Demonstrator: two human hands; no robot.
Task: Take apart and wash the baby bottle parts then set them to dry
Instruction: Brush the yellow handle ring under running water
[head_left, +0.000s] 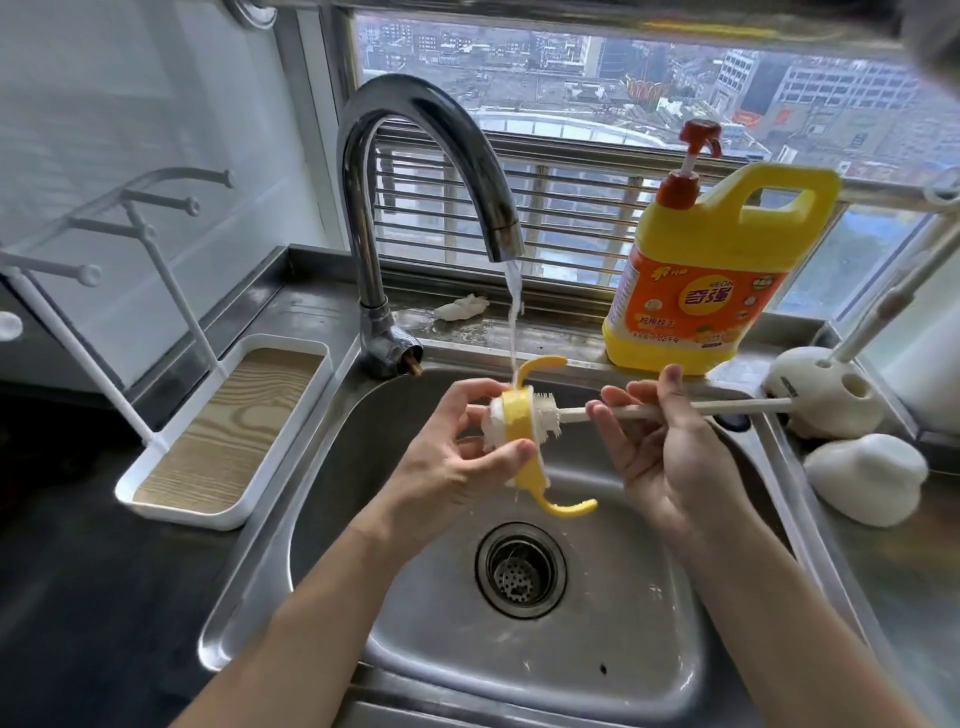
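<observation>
The washing step is in hand, on one part: the yellow handled collar (519, 423) of the bottle, held above the steel sink (597, 665) directly under the stream (514, 322) running from the faucet (415, 156). The left hand (462, 457) grips the collar, thumb on its lower rim and fingers behind. The right hand (660, 452) pinches the white stem of the bottle brush (649, 411), whose bristle head is pushed through the collar's opening and shows on both sides of it.

I judge the next move to be drawing the brush out of the ring, rinsing both handles, then carrying the collar left to the white drying rack (223, 431) on the counter beside the sink, which holds nothing that I can see. The dish soap jug (717, 280) stands on the ledge behind. The bottle's other parts may be the white shapes at the right edge, but they are too blurred to tell
</observation>
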